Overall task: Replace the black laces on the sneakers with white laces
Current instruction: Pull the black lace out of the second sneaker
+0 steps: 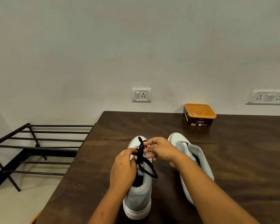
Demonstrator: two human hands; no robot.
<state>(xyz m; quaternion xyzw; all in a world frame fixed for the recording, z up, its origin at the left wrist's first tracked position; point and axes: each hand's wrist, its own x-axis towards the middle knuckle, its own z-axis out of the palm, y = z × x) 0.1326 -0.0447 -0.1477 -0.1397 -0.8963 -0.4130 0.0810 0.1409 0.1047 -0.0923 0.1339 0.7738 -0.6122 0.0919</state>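
Working the black lace (148, 167) on the sneaker (138, 198) directly under the grip. Left hand (124, 165) and right hand (162, 151) both pinch the cord, each grip closed on it, with a slack loop trailing toward the heel. Lace looks soft, light and limp, so hold near the eyelet and pull row by row. Second sneaker (192, 152) sits right of the grip on the desk (241, 159).

Counter (233, 151): dark wood grain, smooth, faint sheen.
Sneakers (138, 196): grey matt suede-like panels, smooth white toe panels, white rubbery soles.
Black lace (141, 143): woven cloth, matt, slightly fuzzy.
Tub (200, 113), far counter edge: smooth orange plastic, dark printed band.
Rack (39, 139): black metal bars, dull.
Socket plate (141, 95): glossy white plastic.
Wall (87, 46): matt paint.
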